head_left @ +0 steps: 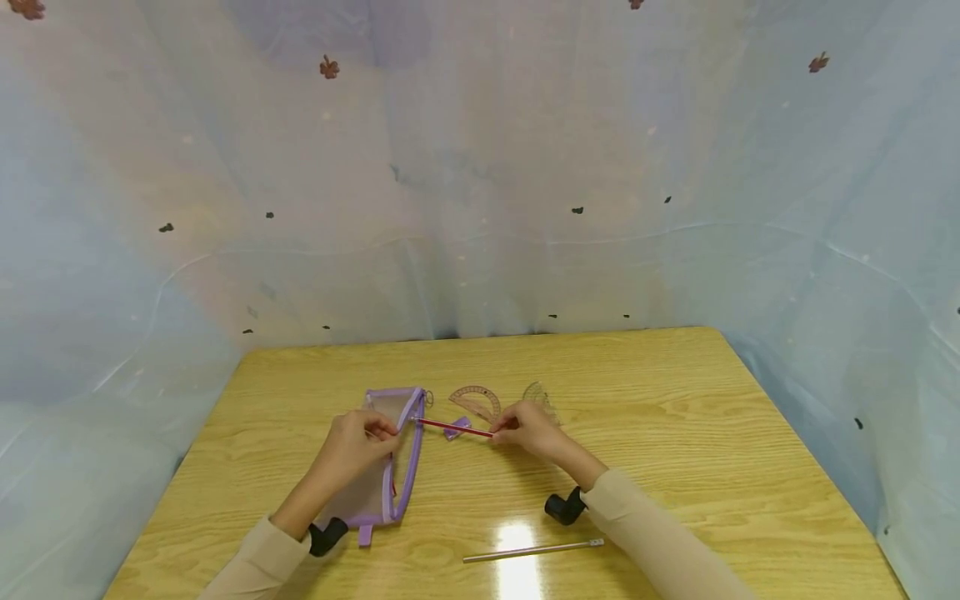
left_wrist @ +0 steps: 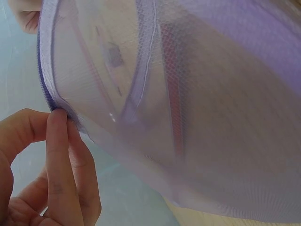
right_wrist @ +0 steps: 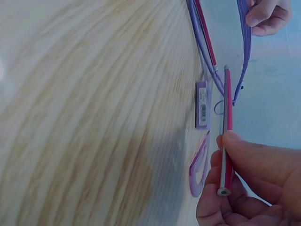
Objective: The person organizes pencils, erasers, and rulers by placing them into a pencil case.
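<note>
Fingers of the left hand (head_left: pixel 358 444) pinch the edge of a purple bag (head_left: pixel 367 493), lower left in the frame. In the lower middle, a red pencil (head_left: pixel 457 428) points left at the bag's open mouth, nearly straight across, its right end pinched by the right hand (head_left: pixel 528 428).

On the small purple block (right_wrist: pixel 202 104), which lies toward the far edge of the desk (head_left: pixel 637 375), there is a white label (right_wrist: pixel 202 96) with a barcode (right_wrist: pixel 203 114); its fine print is not readable. The pink protractor (head_left: pixel 474 405) bears scale marks, their numbers too small to read.
</note>
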`<state>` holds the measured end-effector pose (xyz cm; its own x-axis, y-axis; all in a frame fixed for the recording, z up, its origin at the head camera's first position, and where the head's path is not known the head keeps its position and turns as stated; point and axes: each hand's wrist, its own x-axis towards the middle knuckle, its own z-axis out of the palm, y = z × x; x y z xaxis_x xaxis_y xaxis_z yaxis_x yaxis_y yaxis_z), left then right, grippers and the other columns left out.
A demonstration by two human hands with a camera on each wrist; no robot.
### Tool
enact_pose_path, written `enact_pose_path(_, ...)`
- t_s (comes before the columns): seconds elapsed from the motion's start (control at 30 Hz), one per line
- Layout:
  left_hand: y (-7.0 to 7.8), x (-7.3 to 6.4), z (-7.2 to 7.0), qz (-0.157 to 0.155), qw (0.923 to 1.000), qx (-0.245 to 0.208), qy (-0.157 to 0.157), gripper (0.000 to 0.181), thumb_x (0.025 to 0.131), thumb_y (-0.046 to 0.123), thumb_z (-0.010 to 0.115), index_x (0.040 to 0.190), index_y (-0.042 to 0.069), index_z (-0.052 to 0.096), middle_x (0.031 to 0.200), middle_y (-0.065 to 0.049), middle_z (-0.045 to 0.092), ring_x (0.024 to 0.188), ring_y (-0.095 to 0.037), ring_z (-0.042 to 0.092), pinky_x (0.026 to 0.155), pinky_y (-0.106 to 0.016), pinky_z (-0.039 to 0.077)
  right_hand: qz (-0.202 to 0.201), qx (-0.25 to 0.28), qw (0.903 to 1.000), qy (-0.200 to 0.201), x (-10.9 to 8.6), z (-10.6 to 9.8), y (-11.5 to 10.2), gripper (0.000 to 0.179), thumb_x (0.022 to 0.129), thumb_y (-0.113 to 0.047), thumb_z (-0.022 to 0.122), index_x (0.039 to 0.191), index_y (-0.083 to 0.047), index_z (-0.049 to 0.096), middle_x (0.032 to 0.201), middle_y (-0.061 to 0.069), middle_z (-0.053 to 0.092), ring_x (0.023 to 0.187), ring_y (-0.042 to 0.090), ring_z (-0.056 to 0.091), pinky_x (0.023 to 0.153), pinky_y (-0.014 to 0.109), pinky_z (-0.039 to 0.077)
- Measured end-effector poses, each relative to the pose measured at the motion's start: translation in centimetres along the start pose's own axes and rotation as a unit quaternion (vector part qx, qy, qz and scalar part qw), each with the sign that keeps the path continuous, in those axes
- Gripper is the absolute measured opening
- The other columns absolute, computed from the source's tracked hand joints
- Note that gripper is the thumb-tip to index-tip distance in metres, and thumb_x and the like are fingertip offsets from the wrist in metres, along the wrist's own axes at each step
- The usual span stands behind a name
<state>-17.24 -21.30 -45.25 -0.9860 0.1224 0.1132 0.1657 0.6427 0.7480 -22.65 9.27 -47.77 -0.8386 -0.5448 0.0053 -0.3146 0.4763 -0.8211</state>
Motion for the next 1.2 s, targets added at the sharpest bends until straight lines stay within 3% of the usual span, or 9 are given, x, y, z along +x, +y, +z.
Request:
enact_pose_path(0.27, -0.1, 0.0, 0.0, -0.002, 1.0, 0.002, 0.004, 0.005, 0.082, 0.003, 0.078, 0.085, 0.002, 0.074, 0.074, 0.002, 0.067, 0.067, -0.013, 0.063, 0.059, -0.025, 0.052, 0.004, 0.014, 0.9999, 0.001, 0.4, 0.7, -1.0, 0.01, 0.092, -0.002, 0.07, 0.096, 0.007, 0.074, 0.084, 0.01, 0.068, 0.073, 0.026, 0.063, 0.062, 0.025, 0.049)
enact_pose_path(0.5, 0.0, -0.1, 0.0, -0.002, 1.0, -0.001, 0.005, 0.004, 0.083, 0.002, 0.077, 0.085, 0.001, 0.074, 0.074, 0.001, 0.067, 0.066, -0.014, 0.063, 0.059, -0.025, 0.052, 0.01, 0.011, 0.9998, 0.011, 0.8, 1.2, -1.5, 0.009, 0.091, -0.001, 0.07, 0.095, 0.007, 0.074, 0.082, 0.01, 0.069, 0.07, 0.015, 0.061, 0.061, 0.024, 0.049)
enact_pose_path(0.73, -0.2, 0.0, 0.0, -0.001, 1.0, -0.002, 0.006, 0.004, 0.082, 0.002, 0.077, 0.085, 0.001, 0.074, 0.073, 0.001, 0.067, 0.066, -0.012, 0.063, 0.058, -0.025, 0.052, 0.018, 0.022, 0.9995, 0.012, 1.6, 1.8, -1.9, 0.009, 0.091, 0.0, 0.07, 0.095, 0.008, 0.074, 0.086, 0.014, 0.069, 0.074, 0.022, 0.063, 0.061, 0.024, 0.048)
enact_pose_path(0.97, -0.2, 0.0, 0.0, 0.002, 1.0, -0.004, 0.007, 0.004, 0.081, 0.001, 0.076, 0.085, 0.001, 0.074, 0.073, 0.001, 0.067, 0.066, -0.012, 0.063, 0.058, -0.024, 0.051, 0.013, 0.027, 0.9994, 0.015, 2.4, 2.6, -2.0, 0.007, 0.09, 0.001, 0.07, 0.092, 0.007, 0.073, 0.086, 0.014, 0.069, 0.074, 0.02, 0.064, 0.062, 0.024, 0.05)
enact_pose_path(1.2, -0.1, 0.1, 0.1, 0.0, 1.0, 0.0, 0.006, 0.004, 0.083, 0.004, 0.077, 0.086, 0.002, 0.075, 0.074, 0.002, 0.068, 0.067, -0.011, 0.063, 0.059, -0.024, 0.052, 0.005, 0.017, 0.9997, 0.018, 2.9, 3.0, -2.0, 0.006, 0.09, 0.002, 0.07, 0.09, 0.006, 0.074, 0.079, 0.011, 0.069, 0.066, 0.009, 0.059, 0.06, 0.023, 0.05)
